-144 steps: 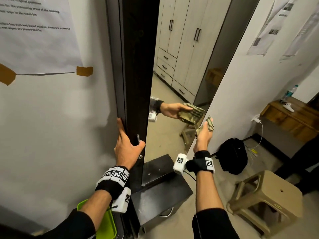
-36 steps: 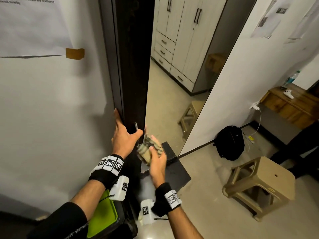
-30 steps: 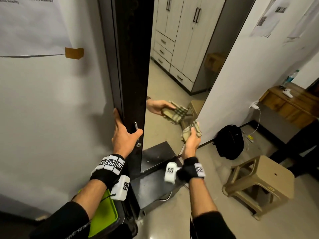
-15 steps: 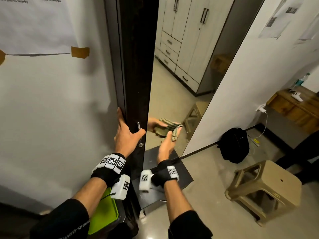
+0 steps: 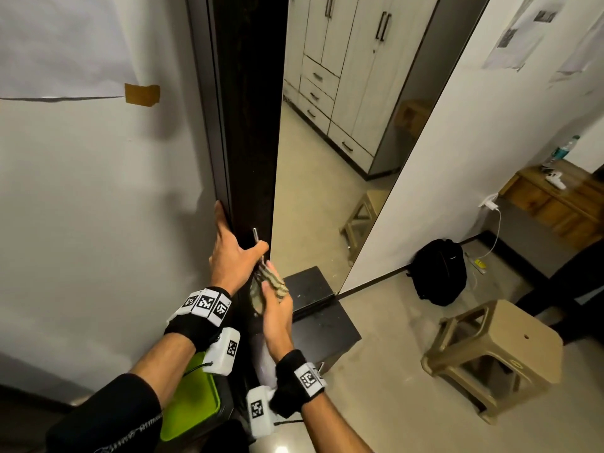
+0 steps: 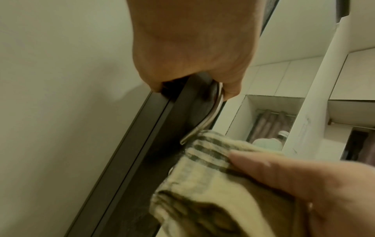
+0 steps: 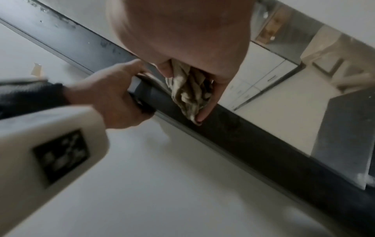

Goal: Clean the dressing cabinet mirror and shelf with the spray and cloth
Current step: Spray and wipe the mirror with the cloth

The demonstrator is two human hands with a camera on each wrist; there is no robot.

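Observation:
The cabinet's mirror door [image 5: 343, 142] stands open, its dark edge [image 5: 251, 125] facing me. My left hand [image 5: 233, 256] grips that edge, with the thumb hooked on the thin metal handle [image 5: 255, 235], also seen from the left wrist as the handle [image 6: 211, 117]. Just below it my right hand [image 5: 276, 313] holds a bunched striped cloth [image 5: 269, 282] against the dark edge [image 7: 243, 136]. The cloth [image 6: 202, 168] nearly touches the handle's lower end. The thumb and fingers are wrapped round the cloth [image 7: 188, 89]. No spray bottle is in view.
A dark low shelf unit [image 5: 323, 328] sits under the mirror. A green bin [image 5: 189, 407] is beneath my left arm. A beige stool [image 5: 490, 358], a black backpack [image 5: 439, 273] and a wooden desk [image 5: 555, 201] stand to the right. White inner shelves [image 6: 270, 125] hold items.
My right hand has carried the cloth off the mirror glass, down and left onto the door's dark edge under my left hand. The left hand has kept its grip.

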